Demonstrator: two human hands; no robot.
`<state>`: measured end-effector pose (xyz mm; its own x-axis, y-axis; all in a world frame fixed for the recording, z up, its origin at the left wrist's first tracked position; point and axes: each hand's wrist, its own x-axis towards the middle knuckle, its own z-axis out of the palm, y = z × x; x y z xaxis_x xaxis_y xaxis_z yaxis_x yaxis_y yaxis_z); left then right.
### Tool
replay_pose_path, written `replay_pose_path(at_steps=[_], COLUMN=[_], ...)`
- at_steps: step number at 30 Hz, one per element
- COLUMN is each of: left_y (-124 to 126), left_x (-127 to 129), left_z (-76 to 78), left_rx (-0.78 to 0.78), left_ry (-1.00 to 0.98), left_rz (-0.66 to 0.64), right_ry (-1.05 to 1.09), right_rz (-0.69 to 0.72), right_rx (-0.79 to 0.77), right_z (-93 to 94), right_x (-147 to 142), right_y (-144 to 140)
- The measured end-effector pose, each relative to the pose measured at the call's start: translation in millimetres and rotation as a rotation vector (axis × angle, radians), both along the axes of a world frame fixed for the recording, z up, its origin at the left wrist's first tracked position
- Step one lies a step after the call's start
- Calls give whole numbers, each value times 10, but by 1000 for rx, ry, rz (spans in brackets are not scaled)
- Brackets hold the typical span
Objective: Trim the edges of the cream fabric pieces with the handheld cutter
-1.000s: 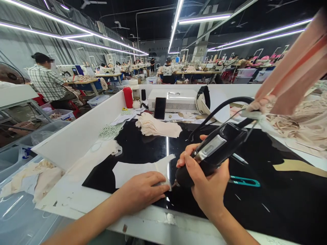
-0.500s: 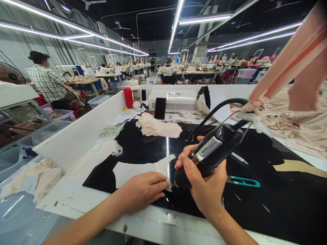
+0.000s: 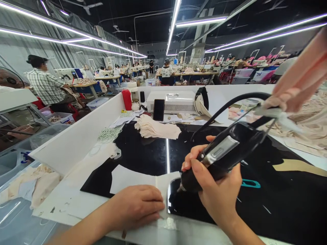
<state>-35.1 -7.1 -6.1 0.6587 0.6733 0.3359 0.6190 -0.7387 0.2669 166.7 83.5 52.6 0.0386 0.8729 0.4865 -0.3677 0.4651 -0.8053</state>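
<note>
My right hand (image 3: 217,183) is wrapped round a black handheld power tool (image 3: 224,153) with a metal plate on its side and a narrow tip pointing down to the left. A black cable runs from the tool's upper end, where a pink cloth strap (image 3: 293,88) is tied. My left hand (image 3: 140,206) lies flat, palm down, on a white piece (image 3: 130,178), fingers stretched out and close together. A pale cream strip (image 3: 163,183) lies at the piece's right end. The tool's tip is a little right of the strip, apart from it.
Teal thread snips (image 3: 251,183) lie right of the tool. Stacked cream fabric pieces (image 3: 157,126), a phone (image 3: 158,109) and a white vented box (image 3: 172,101) are farther back. Loose fabric (image 3: 306,122) is heaped at right. White boards (image 3: 79,126) edge the table. A person (image 3: 46,83) sits at left.
My right hand has moved the power tool right, away from the strip's edge. My left hand has shifted slightly left and down, and the white piece with its strip has turned.
</note>
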Motion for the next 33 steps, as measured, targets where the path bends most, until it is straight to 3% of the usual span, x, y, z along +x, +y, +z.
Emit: replay_pose_path(at_steps=[4,7,11,20,33], left_y=[-52,3,160,451,448], left_x=[27,88,220,438,387], left_z=[130,169,135,15,-34], left_rx=[-32,24,103,221,188], left_ry=[-46,-51,-42,76,161], left_rz=[-50,-13,94,139,189], right_ry=[7,-16,-20,-55,-94], right_rz=[-60,-79,-88,-140,-167], right_rx=[29,42,44,28,24], right_z=[-4,-35,-65,-71,-72], right_x=[84,96,63,33,22], right_y=[240,345,356,352,350])
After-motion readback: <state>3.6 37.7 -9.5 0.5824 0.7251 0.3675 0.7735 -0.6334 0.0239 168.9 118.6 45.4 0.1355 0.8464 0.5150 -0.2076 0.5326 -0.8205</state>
